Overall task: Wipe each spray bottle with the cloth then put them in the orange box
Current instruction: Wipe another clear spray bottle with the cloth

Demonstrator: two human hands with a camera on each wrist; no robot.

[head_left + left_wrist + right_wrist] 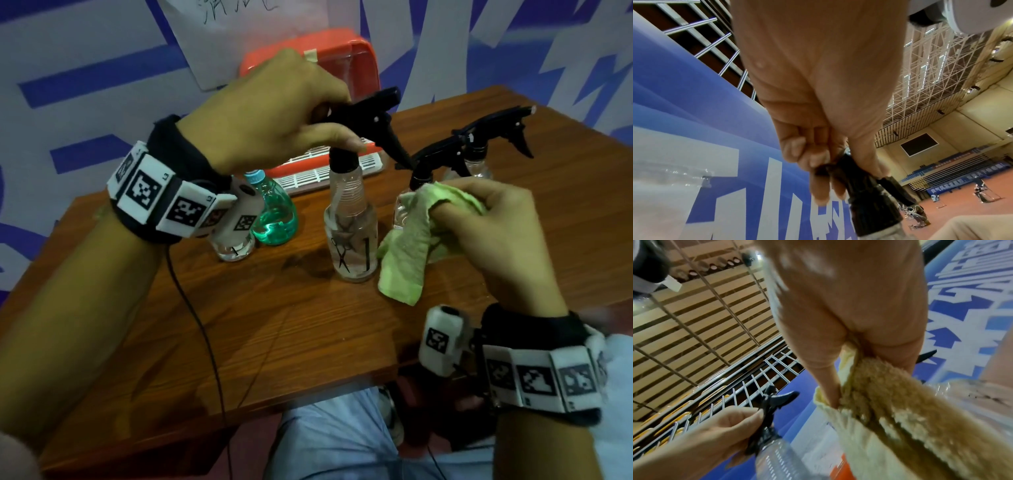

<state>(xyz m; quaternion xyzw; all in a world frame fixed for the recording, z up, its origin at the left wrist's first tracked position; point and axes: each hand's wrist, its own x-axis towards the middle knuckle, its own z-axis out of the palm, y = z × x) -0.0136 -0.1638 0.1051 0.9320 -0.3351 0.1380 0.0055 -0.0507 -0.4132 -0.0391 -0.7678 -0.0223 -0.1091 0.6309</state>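
My left hand [291,113] grips the black trigger head of a clear spray bottle [352,222], which is upright over the middle of the table. The left wrist view shows the fingers [818,162] curled round that black head [861,186]. To its right my right hand [493,222] holds a bunched green cloth [407,246], which hangs just beside the bottle. In the right wrist view the cloth [900,402] trails from the right hand [849,305]. The orange box [342,54] stands open at the table's back.
Two more clear spray bottles [435,157] [479,161] stand behind the cloth at the right. Another clear bottle [233,246] and a green-liquid bottle [274,216] sit under my left wrist. A white grid [318,171] lies at the box's front. The wooden table [274,325] ends near my knees.
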